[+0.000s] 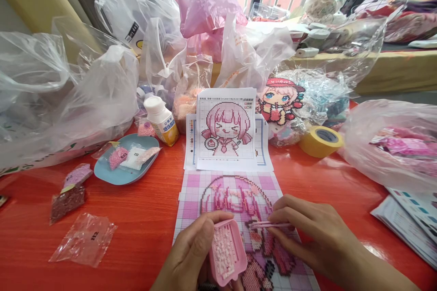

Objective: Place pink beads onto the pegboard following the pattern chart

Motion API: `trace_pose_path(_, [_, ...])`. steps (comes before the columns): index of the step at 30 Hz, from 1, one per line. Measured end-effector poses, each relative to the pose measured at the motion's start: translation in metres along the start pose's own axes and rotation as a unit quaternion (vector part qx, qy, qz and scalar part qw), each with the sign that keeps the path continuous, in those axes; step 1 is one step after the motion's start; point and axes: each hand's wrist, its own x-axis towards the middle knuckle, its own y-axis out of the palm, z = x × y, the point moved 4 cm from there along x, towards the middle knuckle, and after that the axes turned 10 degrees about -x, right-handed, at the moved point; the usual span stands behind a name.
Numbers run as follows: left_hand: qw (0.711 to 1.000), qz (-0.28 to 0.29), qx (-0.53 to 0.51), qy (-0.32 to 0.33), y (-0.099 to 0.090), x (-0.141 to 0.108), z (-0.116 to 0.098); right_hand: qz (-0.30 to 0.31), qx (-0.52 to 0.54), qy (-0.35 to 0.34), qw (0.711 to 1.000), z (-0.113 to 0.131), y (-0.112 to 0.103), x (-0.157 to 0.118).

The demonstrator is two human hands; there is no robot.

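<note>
A small pink tray (pixel 241 254) of pale beads is held by my left hand (pixel 194 250), tilted over the lower part of the pegboard. My right hand (pixel 314 227) pinches pink tweezers (pixel 269 224), whose tips point left just above the bead picture. The gridded pegboard (pixel 189 191) bears a half-filled figure in pink and dark beads, with pale gaps in the face area. Behind it a printed pattern sheet (pixel 227 129) stands upright, showing a pink-haired character.
A blue plate (pixel 126 178) with bead packets sits at the left, beside a white bottle (pixel 161 120). Loose bead bags (pixel 68 195) and an H2 bag (pixel 85 240) lie nearer. Yellow tape (pixel 321 141), a finished bead figure (pixel 280 100) and plastic bags (pixel 392 141) stand right.
</note>
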Motion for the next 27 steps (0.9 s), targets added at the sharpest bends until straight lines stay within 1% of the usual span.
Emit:
trace_pose_path(3, [1.0, 0.002, -0.001, -0.001, -0.0004, 0.0003, 0.0, 0.004, -0.002, -0.012, 1.0, 0.0005, 0.0006, 0.0006])
trace_pose_path(8, [1.0, 0.004, 0.0, -0.009, -0.0015, -0.0003, -0.0005, 0.001, -0.003, 0.002, 1.0, -0.0004, 0.0011, -0.0001])
trace_pose_path(13, [1.0, 0.019, -0.017, -0.012, -0.0011, -0.0006, -0.0008, 0.007, -0.019, -0.033, 0.999, -0.0001, -0.0002, 0.0011])
trace_pose_path(15, [0.999, 0.003, -0.039, -0.004, -0.002, -0.0008, -0.0011, 0.008, -0.021, -0.035, 0.999, -0.0001, -0.0006, 0.0014])
trace_pose_path(17, [0.998, -0.03, -0.057, 0.008, -0.004, -0.0018, -0.0018, 0.007, -0.015, -0.019, 1.0, -0.0005, -0.0005, 0.001])
trace_pose_path(20, [0.996, -0.07, -0.054, 0.006, -0.0059, -0.004, -0.003, 0.005, 0.0, -0.001, 1.0, -0.0006, 0.0006, -0.0007])
trace_pose_path(27, [0.995, -0.081, -0.056, -0.026, -0.0013, -0.0047, -0.0048, 0.002, 0.008, 0.003, 1.0, -0.0013, 0.0027, -0.0031])
